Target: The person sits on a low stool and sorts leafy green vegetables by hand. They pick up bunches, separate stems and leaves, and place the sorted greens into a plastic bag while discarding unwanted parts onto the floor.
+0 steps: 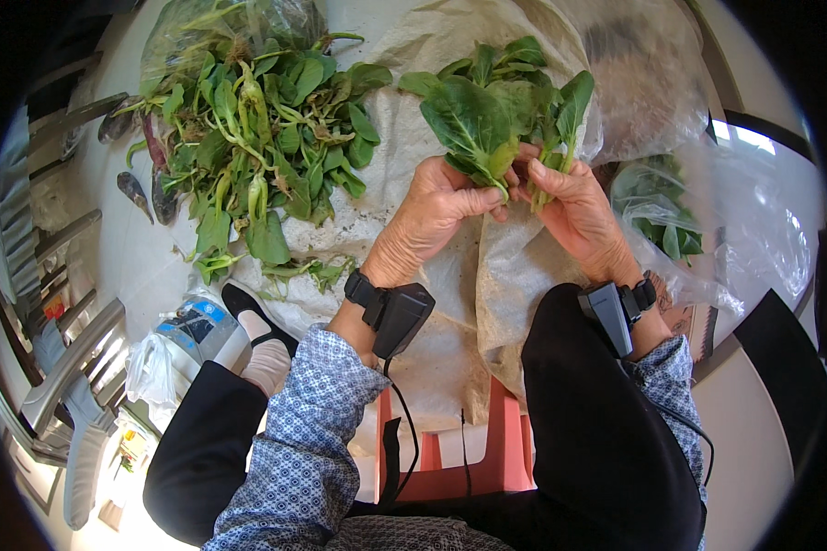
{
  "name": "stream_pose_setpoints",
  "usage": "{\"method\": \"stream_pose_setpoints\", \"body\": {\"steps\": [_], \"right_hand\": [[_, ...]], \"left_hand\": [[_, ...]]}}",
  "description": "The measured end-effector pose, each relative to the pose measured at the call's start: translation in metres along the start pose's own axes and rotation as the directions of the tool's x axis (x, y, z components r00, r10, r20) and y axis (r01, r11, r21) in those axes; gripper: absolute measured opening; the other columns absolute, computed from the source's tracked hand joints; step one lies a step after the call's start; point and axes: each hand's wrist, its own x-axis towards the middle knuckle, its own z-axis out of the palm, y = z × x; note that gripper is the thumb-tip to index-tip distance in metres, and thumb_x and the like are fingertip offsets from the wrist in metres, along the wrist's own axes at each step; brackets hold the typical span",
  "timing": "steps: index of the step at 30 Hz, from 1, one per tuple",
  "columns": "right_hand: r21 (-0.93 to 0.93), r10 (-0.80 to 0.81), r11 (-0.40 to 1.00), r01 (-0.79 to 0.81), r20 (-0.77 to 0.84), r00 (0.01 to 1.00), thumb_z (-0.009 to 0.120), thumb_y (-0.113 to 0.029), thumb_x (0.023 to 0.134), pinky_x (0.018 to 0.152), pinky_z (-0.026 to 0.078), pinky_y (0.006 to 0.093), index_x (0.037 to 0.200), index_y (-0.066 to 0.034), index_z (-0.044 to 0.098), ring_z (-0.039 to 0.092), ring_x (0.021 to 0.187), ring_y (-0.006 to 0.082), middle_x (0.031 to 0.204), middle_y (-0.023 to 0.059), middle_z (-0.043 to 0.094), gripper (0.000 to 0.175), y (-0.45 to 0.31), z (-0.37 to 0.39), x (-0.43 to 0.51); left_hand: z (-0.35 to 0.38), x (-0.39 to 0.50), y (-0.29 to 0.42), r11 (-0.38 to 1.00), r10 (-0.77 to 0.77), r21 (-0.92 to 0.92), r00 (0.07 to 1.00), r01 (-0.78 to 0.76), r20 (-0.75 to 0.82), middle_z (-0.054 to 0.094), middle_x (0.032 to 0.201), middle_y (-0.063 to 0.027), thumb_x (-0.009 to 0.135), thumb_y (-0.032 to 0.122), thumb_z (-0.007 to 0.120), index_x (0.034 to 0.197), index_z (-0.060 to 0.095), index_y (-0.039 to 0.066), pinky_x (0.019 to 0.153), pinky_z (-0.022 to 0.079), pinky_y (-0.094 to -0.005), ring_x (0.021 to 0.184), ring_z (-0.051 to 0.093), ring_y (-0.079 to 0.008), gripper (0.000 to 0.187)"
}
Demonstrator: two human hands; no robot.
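My left hand [441, 196] pinches the stem base of a leafy green with a broad leaf [468, 117] between thumb and fingers. Close beside it, my right hand [572, 203] grips the pale stems of a smaller leafy green [573, 110]. The fingertips of both hands nearly meet, so some stem ends are hidden. Just beyond the hands, more loose green leaves [520, 55] lie on a woven sack [400, 151]. To the left spreads a large heap of leafy greens [282, 138], several with dirty roots attached.
Dark eggplants [134, 193] lie on the floor left of the heap. A clear plastic bag [751, 213] with greens stands at right. Metal chair rails [76, 344] and a white plastic bag [153, 375] are at left. A pink stool [482, 468] shows between my legs.
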Motion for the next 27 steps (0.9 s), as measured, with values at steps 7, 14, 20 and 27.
{"method": "stream_pose_setpoints", "body": {"steps": [7, 14, 20, 27], "right_hand": [[0.022, -0.002, 1.0, 0.004, -0.06, 0.998, 0.068, -0.016, 0.089, 0.093, 0.045, 0.035, 0.123, 0.0025, 0.056, 0.059, 0.104, 0.0197, 0.114, 0.0081, 0.063, 0.041, 0.005, -0.009, -0.001], [-0.109, -0.159, 0.982, 0.156, -0.024, 0.987, 0.067, -0.014, 0.09, 0.088, 0.049, 0.0307, 0.12, -0.0007, 0.058, 0.062, 0.098, 0.0149, 0.113, 0.007, 0.065, 0.034, 0.008, -0.009, -0.01], [-0.122, -0.212, 0.974, 0.19, -0.206, 0.955, 0.059, -0.014, 0.094, 0.094, 0.049, 0.0377, 0.115, 0.0034, 0.058, 0.063, 0.104, 0.0258, 0.111, 0.0176, 0.067, 0.027, -0.006, -0.026, -0.01], [0.032, -0.283, 0.954, 0.297, -0.222, 0.933, 0.055, -0.014, 0.098, 0.08, 0.053, 0.039, 0.104, 0.0003, 0.053, 0.059, 0.081, 0.0199, 0.089, 0.0067, 0.058, 0.016, -0.022, -0.037, -0.018]], "left_hand": [[0.004, 0.003, 0.0, 0.957, -0.109, 0.266, 0.993, 0.116, -0.043, 0.067, 0.1, -0.0071, 0.084, 0.003, 0.062, 0.111, 0.064, -0.002, 0.068, 0.051, -0.0295, 0.081, 0.062, -0.0163, 0.027], [0.033, 0.017, -0.012, 0.439, -0.011, 0.892, 0.993, 0.108, -0.115, 0.066, 0.09, -0.0249, 0.082, 0.009, 0.057, 0.094, 0.062, -0.01, 0.07, 0.05, -0.0432, 0.082, 0.065, -0.0377, 0.023], [0.063, 0.026, -0.029, 0.306, 0.217, 0.952, 0.975, -0.02, -0.049, 0.063, 0.085, -0.0275, 0.085, 0.014, 0.057, 0.088, 0.06, -0.009, 0.07, 0.051, -0.0483, 0.08, 0.064, -0.043, 0.023], [-0.001, 0.072, -0.02, 0.268, 0.453, 0.954, 0.856, 0.135, -0.249, 0.058, 0.092, -0.0286, 0.082, 0.011, 0.061, 0.088, 0.058, -0.007, 0.073, 0.049, -0.0503, 0.085, 0.061, -0.043, 0.02]]}}
